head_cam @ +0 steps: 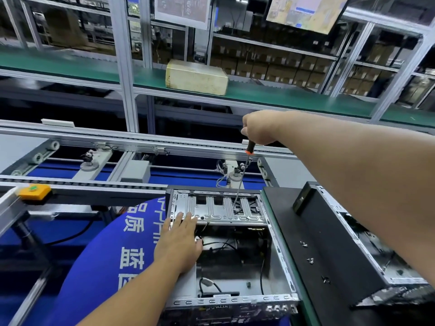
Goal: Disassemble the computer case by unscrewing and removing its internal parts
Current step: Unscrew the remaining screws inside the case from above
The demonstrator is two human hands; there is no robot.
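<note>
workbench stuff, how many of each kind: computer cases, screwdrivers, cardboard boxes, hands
computer cases: 2, an open case under the hands and a black case to its right
screwdrivers: 1, the screwdriver in the right hand
cardboard boxes: 1, the cardboard box on the green shelf (blurred background stock not counted)
hands: 2, left hand and right hand
total: 6

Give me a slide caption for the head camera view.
Right hand drives a screwdriver into the case drive cage while the left hand rests flat on it.

Factory assy line: conveyor rails (94, 182), alu racks w/ stacked cartons (270, 67), overhead monitor (306, 10).
</note>
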